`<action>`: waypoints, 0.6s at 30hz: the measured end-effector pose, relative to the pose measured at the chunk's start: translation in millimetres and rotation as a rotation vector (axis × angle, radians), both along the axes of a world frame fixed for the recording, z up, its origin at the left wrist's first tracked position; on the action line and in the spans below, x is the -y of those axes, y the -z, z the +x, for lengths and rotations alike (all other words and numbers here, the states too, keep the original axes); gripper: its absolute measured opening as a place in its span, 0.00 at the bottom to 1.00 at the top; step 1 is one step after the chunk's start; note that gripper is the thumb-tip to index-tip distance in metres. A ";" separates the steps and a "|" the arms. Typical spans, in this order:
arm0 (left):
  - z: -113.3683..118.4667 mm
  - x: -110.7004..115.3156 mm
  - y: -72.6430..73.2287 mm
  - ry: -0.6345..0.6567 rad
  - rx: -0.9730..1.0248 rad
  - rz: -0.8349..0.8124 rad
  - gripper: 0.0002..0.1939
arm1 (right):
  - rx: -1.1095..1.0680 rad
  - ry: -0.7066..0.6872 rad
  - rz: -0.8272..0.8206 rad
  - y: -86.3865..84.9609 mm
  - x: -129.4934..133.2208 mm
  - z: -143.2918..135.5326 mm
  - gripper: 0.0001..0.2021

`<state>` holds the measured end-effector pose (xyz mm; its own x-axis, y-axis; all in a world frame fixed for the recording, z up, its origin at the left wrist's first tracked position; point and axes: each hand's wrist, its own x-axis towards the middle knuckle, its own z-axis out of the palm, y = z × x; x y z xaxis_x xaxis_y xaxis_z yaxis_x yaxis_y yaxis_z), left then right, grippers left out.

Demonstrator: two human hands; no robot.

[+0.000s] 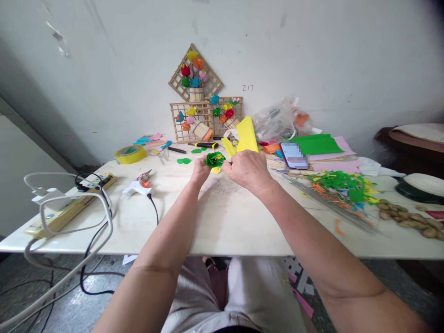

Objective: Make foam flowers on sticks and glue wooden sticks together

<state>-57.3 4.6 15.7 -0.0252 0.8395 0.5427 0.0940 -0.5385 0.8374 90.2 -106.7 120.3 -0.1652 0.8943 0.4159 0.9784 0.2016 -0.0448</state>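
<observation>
Near the middle of the white table, my left hand (201, 170) is closed on a green flower (215, 159) with yellow bits at its centre. My right hand (249, 170) is closed just right of the flower, its fingertips by a thin stem or wire; what exactly it grips is too small to tell. A large yellow sheet (247, 134) stands up behind my right hand. Green cut pieces (183, 161) lie to the left of the flower.
A glue gun (138, 188), yellow tape roll (130, 154) and power strip (72, 208) with cables are on the left. Right are a phone (294, 155), green sheet (314, 144), wires (329, 203), paper scraps (347, 185) and peanuts (409, 217). Flower lattices (190, 121) lean on the wall.
</observation>
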 end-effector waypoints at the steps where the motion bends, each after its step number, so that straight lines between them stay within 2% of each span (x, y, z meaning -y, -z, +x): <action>1: 0.3 0.5 -0.7 0.001 0.016 0.006 0.06 | -0.004 -0.003 0.006 2.3 0.4 0.0 0.20; 8: -2.0 -6.2 3.5 -0.024 0.055 0.049 0.07 | -0.027 0.016 0.059 14.6 10.1 -5.1 0.22; 18: -3.4 -5.3 2.6 0.013 0.102 0.027 0.08 | -0.027 0.022 0.103 -0.4 28.9 14.5 0.22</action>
<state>-60.7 9.8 13.1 -0.0709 0.8250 0.5607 0.0015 -0.5620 0.8271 104.7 -135.5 120.7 -0.1340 0.8496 0.5101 0.9814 0.1853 -0.0508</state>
